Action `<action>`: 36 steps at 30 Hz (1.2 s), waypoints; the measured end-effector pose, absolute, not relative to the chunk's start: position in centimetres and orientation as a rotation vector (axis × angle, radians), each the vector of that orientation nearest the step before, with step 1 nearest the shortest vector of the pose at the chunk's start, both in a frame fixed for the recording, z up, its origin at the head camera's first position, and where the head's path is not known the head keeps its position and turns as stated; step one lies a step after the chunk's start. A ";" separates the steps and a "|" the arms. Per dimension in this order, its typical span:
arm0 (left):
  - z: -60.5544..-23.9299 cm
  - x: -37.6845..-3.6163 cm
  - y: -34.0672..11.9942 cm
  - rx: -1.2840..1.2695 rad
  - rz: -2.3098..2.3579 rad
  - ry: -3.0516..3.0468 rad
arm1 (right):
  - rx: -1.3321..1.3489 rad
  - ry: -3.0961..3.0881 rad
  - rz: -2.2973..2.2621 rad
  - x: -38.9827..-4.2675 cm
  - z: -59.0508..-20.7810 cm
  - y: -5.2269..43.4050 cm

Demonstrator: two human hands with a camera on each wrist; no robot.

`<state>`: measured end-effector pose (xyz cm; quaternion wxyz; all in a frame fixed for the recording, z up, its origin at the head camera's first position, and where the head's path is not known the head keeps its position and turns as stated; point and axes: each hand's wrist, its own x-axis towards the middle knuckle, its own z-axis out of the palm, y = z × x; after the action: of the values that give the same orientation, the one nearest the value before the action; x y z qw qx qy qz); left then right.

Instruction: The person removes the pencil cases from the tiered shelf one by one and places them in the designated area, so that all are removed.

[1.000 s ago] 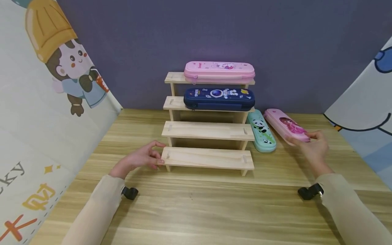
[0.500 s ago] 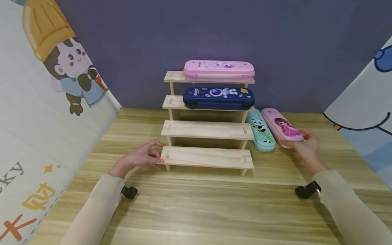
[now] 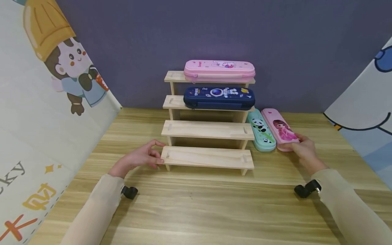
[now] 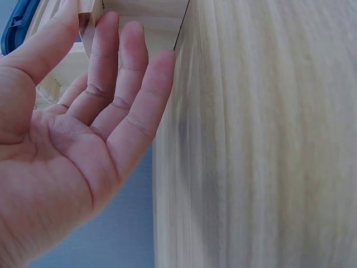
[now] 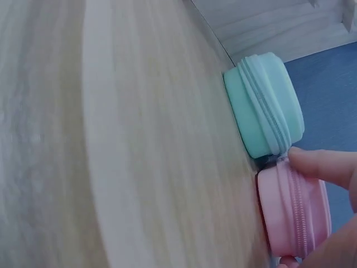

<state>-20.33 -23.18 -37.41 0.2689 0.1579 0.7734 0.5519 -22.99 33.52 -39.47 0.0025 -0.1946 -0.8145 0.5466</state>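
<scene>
- Two hands work: the right hand (image 3: 303,151) grips the near end of the pink pencil case (image 3: 280,129), lying on the worktop (image 3: 196,207) beside the green case (image 3: 260,131).
- The left hand (image 3: 139,158), fingers relaxed, touches the wooden rack (image 3: 208,157) at its lowest step.

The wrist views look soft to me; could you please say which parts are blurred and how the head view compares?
Left wrist view: the hand is fairly sharp, the table streaked. Right wrist view: the table is smeared, the teal case and pink case soft-edged. Head view: evenly lit and sharp, with straight edges bowing toward the borders.
</scene>
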 end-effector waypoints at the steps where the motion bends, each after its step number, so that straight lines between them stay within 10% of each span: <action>1: -37.4 -20.3 -23.2 0.428 1.493 2.082 | -0.607 -2.554 1.726 -23.0 -39.4 33.5; 15: -37.4 -20.4 -23.1 0.431 1.508 2.069 | -0.633 -2.497 1.886 -22.8 -38.2 34.8; 36: -37.3 -20.5 -23.1 0.427 1.517 2.057 | 0.011 -2.230 2.408 -23.3 -32.3 32.0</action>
<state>-20.49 -23.10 -37.33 0.2716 0.1584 0.7639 0.5636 -23.28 31.98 -32.25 -0.0700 0.0035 -0.6779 0.7318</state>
